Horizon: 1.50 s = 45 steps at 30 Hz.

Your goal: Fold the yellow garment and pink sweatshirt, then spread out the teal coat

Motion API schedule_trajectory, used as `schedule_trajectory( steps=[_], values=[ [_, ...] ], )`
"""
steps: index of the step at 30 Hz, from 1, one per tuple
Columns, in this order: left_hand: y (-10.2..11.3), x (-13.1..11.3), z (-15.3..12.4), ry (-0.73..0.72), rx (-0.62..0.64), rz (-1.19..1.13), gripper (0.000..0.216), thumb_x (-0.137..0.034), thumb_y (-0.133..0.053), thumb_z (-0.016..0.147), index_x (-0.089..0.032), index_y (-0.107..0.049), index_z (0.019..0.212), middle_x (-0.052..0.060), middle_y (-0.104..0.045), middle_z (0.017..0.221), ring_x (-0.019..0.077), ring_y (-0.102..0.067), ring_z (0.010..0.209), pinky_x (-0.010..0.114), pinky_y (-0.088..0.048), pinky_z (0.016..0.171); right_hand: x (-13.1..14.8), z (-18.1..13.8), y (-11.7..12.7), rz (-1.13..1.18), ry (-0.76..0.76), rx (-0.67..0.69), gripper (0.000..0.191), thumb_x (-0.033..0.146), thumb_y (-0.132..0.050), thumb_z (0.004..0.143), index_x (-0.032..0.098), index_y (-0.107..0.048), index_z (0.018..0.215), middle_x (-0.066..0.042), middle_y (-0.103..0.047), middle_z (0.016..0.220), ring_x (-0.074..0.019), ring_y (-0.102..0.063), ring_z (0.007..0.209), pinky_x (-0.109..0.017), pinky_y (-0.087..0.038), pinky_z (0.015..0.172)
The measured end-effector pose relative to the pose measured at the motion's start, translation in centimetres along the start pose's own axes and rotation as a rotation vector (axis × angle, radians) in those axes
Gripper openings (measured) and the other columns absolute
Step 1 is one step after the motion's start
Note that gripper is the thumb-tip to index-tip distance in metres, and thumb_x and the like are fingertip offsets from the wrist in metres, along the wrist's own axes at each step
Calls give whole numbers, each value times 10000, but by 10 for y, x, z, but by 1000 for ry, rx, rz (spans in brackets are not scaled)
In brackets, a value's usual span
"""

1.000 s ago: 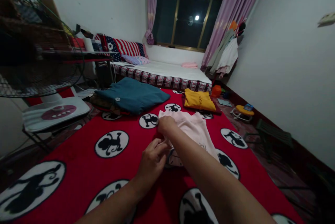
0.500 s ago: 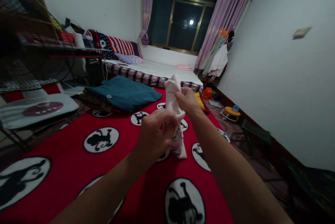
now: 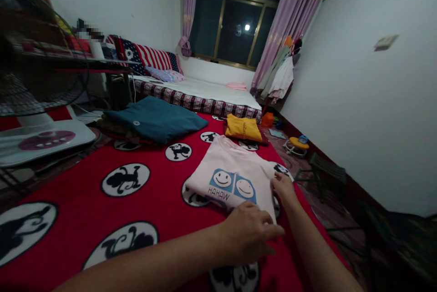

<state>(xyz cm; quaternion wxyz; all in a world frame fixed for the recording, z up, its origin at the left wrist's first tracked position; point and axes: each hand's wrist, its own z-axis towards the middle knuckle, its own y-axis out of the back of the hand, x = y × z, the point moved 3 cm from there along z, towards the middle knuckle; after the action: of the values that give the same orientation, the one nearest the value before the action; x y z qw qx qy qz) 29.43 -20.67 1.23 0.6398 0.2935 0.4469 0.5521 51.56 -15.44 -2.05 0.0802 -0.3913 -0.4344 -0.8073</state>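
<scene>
A pale pink shirt [image 3: 235, 160] lies folded flat on the red blanket [image 3: 160, 228]. Its front shows two smiling faces on blue squares and the letters HAHAW. My left hand [image 3: 251, 233] hovers by the shirt's near right corner, fingers apart and holding nothing. At the shirt's right edge, my right hand [image 3: 284, 188] pinches the cloth between thumb and fingers. Just beyond the shirt sits a folded yellow garment [image 3: 243, 127] with a dark red one partly under it. A folded teal garment [image 3: 160, 119] tops a pile to the left.
An electric fan [image 3: 37, 73] stands at the left beside a cluttered desk [image 3: 112, 67]. Behind the blanket is a bed [image 3: 205, 87] under the window. Along the right wall stand a small yellow stool [image 3: 297, 143] and a dark folding stool [image 3: 327, 169].
The pink shirt, held up as a narrow bundle before, now lies folded flat on the blanket. My left hand has let go and moved right and nearer; my right hand has moved down and right.
</scene>
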Motion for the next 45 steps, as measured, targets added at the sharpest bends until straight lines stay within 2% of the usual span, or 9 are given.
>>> schedule_trajectory(
  steps=[4, 11, 19, 22, 26, 29, 34, 40, 45],
  values=[
    [7, 25, -15, 136, -74, -71, 274, -326, -604, 878, -223, -639, 1129, 48, -695, 1057, 205, -637, 976, 328, -469, 872, -26, 11, -1, -60, -53, -53, 448, 269, -478, 680, 109, -665, 1054, -130, -703, 958, -237, -662, 847, -353, -521, 777],
    [28, 116, -27, 473, -155, 110, 467, -375, -537, 903, -202, -535, 1338, 129, -474, 1430, 274, -428, 1321, 437, -333, 1102, 29, 19, -22, -272, 272, -247, 547, 378, -458, 865, 112, -486, 1343, -184, -494, 1379, -281, -421, 1299, -451, -344, 1070],
    [-3, 151, -59, 603, 114, 146, 604, -592, -308, 943, -308, -325, 1476, 84, -163, 1590, 305, -114, 1461, 537, -150, 1154, 10, -8, -68, -650, 207, 184, 557, 472, -287, 969, 274, -272, 1490, -49, -125, 1603, -251, -179, 1446, -531, -260, 1101],
    [-1, 149, -56, 601, 86, 110, 588, -579, -340, 939, -298, -374, 1455, 92, -216, 1577, 307, -172, 1451, 526, -184, 1149, 19, -10, -64, -671, 170, 217, 565, 461, -297, 966, 244, -290, 1488, -96, -190, 1586, -284, -203, 1437, -571, -250, 1088],
    [-2, 143, -51, 642, -24, 124, 518, -479, -445, 923, -234, -489, 1377, 140, -341, 1522, 326, -277, 1415, 527, -223, 1137, 54, 2, -58, -656, 231, 191, 416, 302, -436, 899, 138, -600, 1243, -193, -441, 1438, -354, -348, 1352, -599, -245, 1073],
    [-4, 136, -50, 654, -101, 133, 486, -426, -480, 909, -207, -516, 1341, 158, -360, 1508, 330, -286, 1410, 533, -221, 1138, 85, 28, -67, -379, 363, 127, 305, 158, -486, 805, 154, -705, 1017, -146, -597, 1271, -280, -505, 1215, -438, -360, 1048],
    [-4, 135, -54, 640, -195, 45, 433, -407, -517, 891, -214, -551, 1278, 138, -396, 1486, 301, -318, 1397, 514, -231, 1148, 110, 88, -118, 98, 301, 191, 444, 34, -438, 671, 144, -722, 994, -77, -715, 1039, -182, -637, 982, -290, -467, 923],
    [2, 160, -68, 952, -603, -118, 439, -275, -470, 909, -151, -444, 1329, 176, -414, 1434, 274, -350, 1374, 498, -328, 1110, 122, 135, -165, 144, 229, 319, 290, 118, -533, 683, 104, -723, 901, -72, -727, 868, -164, -653, 774, -267, -507, 759],
    [2, 161, -66, 955, -613, -150, 464, -183, -529, 841, -181, -460, 1300, 130, -515, 1314, 277, -411, 1312, 498, -343, 1099, 137, 147, -179, 78, 208, 462, 371, 394, -528, 839, 98, -683, 678, -49, -636, 612, -130, -554, 567, -235, -436, 575]
  ],
)
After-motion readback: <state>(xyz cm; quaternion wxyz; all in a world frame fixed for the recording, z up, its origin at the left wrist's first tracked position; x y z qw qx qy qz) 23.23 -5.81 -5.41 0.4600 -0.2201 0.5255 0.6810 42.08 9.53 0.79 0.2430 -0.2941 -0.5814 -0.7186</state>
